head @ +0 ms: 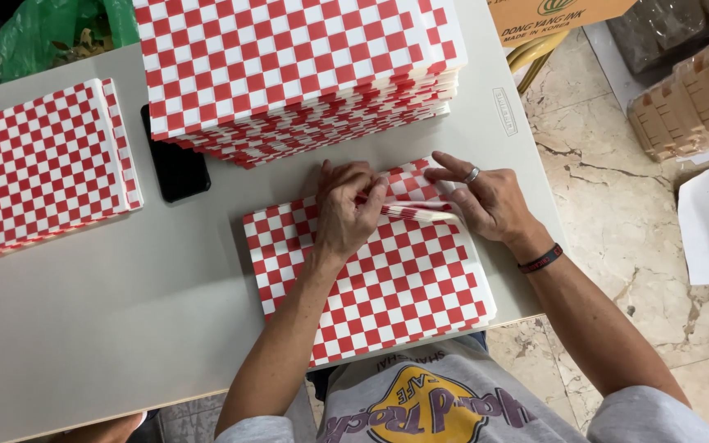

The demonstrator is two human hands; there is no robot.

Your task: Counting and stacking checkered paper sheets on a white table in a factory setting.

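Note:
A flat red-and-white checkered paper sheet (pixel 387 287) lies on the grey table (pixel 125 312) right in front of me. Its far edge is turned over into a narrow fold (pixel 420 212). My left hand (pixel 346 209) presses fingertips down on the fold's left part, fingers curled. My right hand (pixel 485 197), with a ring and a dark wristband, lies flat by the fold's right end, its fingers pinching the folded strip.
A tall stack of checkered sheets (pixel 297 74) stands at the back of the table. A lower pile (pixel 43 168) lies at the left, with a black phone (pixel 175 168) between them. Green bag (pixel 51 33) far left. Cardboard box (pixel 551 16) and wrapped packs (pixel 690 98) sit on the marble floor, right.

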